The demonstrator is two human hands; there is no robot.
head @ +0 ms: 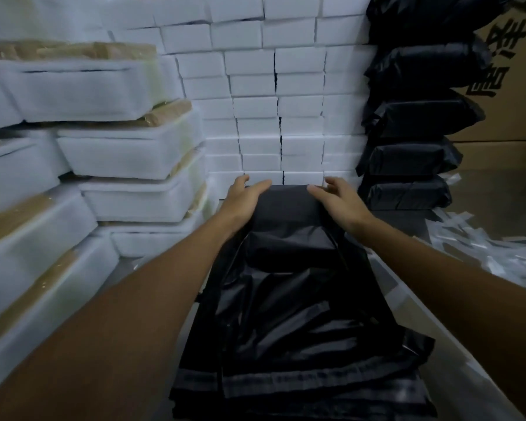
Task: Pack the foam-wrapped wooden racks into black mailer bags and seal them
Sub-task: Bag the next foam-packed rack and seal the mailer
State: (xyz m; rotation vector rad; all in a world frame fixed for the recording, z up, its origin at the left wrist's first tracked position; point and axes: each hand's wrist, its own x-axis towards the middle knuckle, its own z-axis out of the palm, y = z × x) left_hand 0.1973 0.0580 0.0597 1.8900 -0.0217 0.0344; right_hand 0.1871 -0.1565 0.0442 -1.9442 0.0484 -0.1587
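At lower centre the open mouth of the glossy black plastic mailer bag [298,314] trails. Mid-frame, the left hand [243,194] and right hand [336,199] press relaxed, straight fingers on its filled far end; squaring it before sealing seems wise.

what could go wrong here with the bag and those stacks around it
1. The black mailer bag lies slack and creased, so its adhesive strip may seal crooked or wrinkled.
2. The left hand and right hand push the packed end toward the foam-wrapped racks, stacked unevenly; a bump might topple some.
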